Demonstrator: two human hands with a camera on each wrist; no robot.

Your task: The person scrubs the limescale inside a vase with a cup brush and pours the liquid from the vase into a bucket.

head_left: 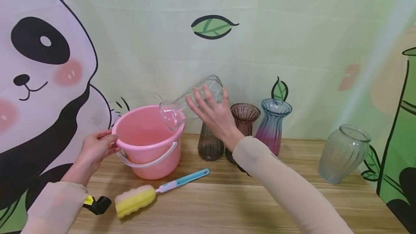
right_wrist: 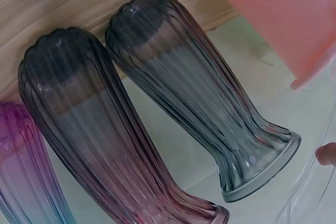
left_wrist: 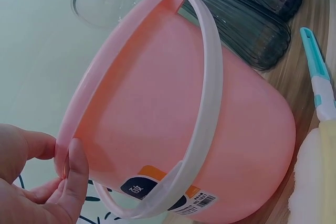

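Observation:
My right hand grips a clear glass vase, tilted so that its flared mouth points down and left over the rim of a pink bucket. In the right wrist view only a fingertip and part of the clear vase show at the right edge. My left hand pinches the bucket's rim on its left side, with thumb and fingers on either side of it in the left wrist view. The bucket stands upright, its white handle hanging down at the front. I cannot see the bucket's bottom inside.
Behind my right arm stand a grey vase, a brown vase and a blue-pink vase. A wide clear vase is far right. A yellow sponge brush lies in front of the bucket, beside a black object.

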